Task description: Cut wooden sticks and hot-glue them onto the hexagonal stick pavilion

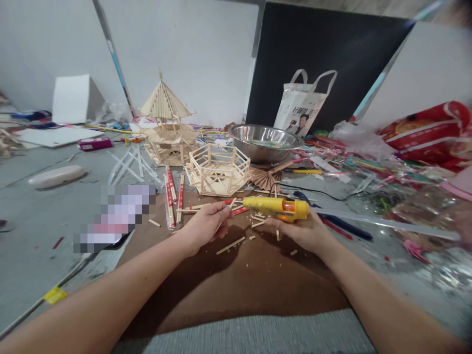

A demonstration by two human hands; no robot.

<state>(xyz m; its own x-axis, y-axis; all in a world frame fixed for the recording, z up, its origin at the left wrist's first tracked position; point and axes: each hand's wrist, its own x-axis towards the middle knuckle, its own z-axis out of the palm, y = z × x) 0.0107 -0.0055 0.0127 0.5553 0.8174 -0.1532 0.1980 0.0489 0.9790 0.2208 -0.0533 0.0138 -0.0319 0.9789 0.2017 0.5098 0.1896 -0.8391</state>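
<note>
My right hand [300, 231] is wrapped round a yellow hot glue gun [271, 208], with a long clear glue stick [383, 221] poking out of its back end. The gun's nozzle points left, close to a short piece of wooden stick [232, 204] pinched in my left hand [209, 223]. Whether nozzle and stick touch I cannot tell. Beyond my hands stands an eight-sided-looking wooden frame with railings [218, 169]. Behind it to the left is a pavilion model [164, 123] with a pointed stick roof. Cut stick pieces [230, 245] lie on the brown board [221, 295] below.
Chopsticks in red-printed wrappers [180, 199] lie left of my hands, near a blurred phone [118, 216]. Blue-handled pliers [342, 223] and a black cord [324, 191] are on the right. A metal bowl [265, 152], white bag [300, 110] and plastic litter stand behind.
</note>
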